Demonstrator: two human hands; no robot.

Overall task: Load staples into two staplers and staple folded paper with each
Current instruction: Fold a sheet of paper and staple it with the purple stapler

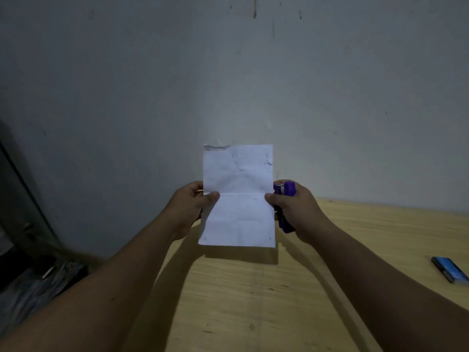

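Observation:
A white sheet of paper (pixel 238 196) with a crease across its middle is held upright above the wooden table (pixel 279 301), unfolded. My left hand (pixel 190 207) pinches its left edge at the crease, thumb on the front. My right hand (pixel 297 212) pinches the right edge with the thumb and also grips a purple stapler (pixel 285 189) behind the paper's edge. The stapler stands roughly upright in that hand, and its lower end shows below the thumb.
A blue and black stapler (pixel 450 273) lies on the table at the far right edge. A grey marked wall (pixel 228 85) stands close behind the table. Dark clutter (pixel 30 275) sits on the floor at the left.

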